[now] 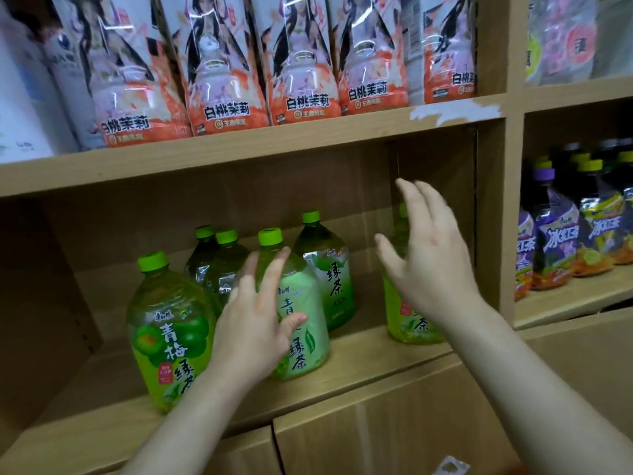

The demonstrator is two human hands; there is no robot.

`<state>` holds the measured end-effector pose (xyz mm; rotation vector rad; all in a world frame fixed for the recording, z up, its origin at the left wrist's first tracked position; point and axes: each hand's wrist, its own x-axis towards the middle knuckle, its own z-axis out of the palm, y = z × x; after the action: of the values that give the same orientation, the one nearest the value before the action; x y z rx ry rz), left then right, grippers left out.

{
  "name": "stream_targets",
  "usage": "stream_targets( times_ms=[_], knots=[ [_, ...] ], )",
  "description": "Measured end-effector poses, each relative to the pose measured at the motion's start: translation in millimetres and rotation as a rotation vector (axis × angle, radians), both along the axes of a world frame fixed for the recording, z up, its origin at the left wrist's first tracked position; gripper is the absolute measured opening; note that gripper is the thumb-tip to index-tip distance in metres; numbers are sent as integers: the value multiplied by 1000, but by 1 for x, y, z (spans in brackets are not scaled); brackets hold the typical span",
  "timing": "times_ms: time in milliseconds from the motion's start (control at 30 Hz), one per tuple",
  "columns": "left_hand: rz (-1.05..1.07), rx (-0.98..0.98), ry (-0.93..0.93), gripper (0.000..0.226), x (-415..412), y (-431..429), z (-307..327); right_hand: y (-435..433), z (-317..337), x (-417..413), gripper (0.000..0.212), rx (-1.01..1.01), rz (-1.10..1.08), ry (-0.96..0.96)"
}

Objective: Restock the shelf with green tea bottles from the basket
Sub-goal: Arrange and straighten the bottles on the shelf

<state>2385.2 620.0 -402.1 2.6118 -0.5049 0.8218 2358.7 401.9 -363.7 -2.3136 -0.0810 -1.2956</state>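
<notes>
Counted six green tea bottles (329,269) upright on the middle shelf (376,351), green caps on. Front row: front-left bottle (168,334) near the edge, middle front bottle (301,323) with pale label, rightmost bottle (407,320) well apart from the rest. Behind: a pair at back left, touching, and one at back centre.

Left hand (255,320) flat against middle front bottle, fingers straight and spread, thumb across the label.

Right hand (431,265) wide, fingers splayed, motion-blurred, in front of rightmost bottle and hiding its upper half; cannot tell whether touching.

Shelf above: row of peach-label bottles (301,63). Compartment to the right: purple and yellow bottles (555,234).
</notes>
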Motion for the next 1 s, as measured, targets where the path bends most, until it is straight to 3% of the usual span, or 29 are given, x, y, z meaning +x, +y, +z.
stream_targets(
  times_ms=[67,200,300,400,500,733,900,1000],
  knots=[
    [-25,-23,-7,93,2,1,-1,32,13,15,70,89,195,92],
    [-39,-13,-10,93,3,3,1,63,29,78,71,405,353,599],
    [-38,-12,-12,92,3,5,1,62,24,106,56,405,373,668],
    [-39,-26,-26,94,2,6,0,57,15,108,61,470,314,569],
    [-52,-16,-40,95,4,9,0,53,3,93,42,569,308,307],
    [-54,-6,-25,96,5,9,3,54,44,33,24,378,353,-241],
    [-61,9,54,105,-4,3,17,58,44,-10,20,350,364,-367],
    [-211,-215,18,114,-24,-4,31,63,41,-33,19,338,384,-465]
  ],
)
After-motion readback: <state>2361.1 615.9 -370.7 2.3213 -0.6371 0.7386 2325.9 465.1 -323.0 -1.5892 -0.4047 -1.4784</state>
